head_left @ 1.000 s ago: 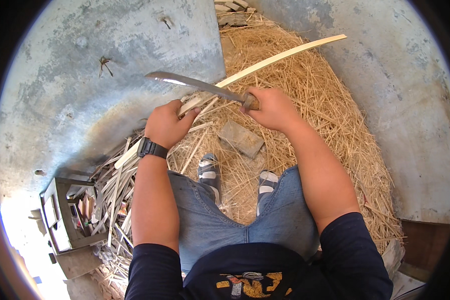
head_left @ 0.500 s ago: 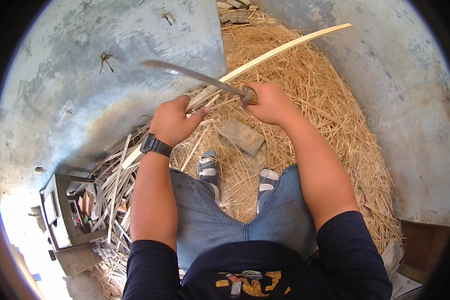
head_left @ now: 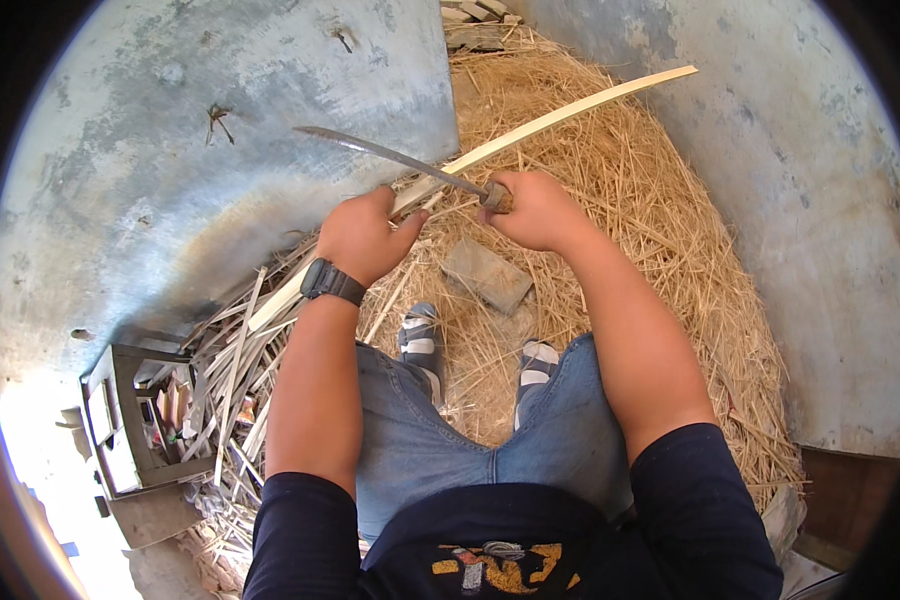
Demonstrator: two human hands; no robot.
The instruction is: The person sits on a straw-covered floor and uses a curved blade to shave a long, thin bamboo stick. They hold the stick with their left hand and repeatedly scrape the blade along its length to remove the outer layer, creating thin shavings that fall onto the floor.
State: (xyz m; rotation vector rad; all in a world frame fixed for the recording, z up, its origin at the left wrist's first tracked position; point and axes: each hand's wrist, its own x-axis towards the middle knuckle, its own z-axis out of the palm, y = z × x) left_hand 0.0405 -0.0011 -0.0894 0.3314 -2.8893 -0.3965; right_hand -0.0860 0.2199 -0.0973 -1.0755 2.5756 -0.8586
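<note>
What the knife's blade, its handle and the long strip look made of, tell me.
Blade: metal, probably steel, with a grey sheen.
Handle: perhaps wood, judging by its rough, dull brown look.
Long strip: bamboo or wood, apparently unvarnished, from its plain, pale yellow face.

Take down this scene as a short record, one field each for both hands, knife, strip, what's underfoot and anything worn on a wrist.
Left hand: holds a long pale strip
Right hand: holds a knife
Knife: long, slightly curved, tip to the left, crossing the strip; contact unclear
Strip: slants from lower left to upper right
Underfoot: straw-coloured scraps, with a grey block among them
Wristwear: black watch, left
</note>
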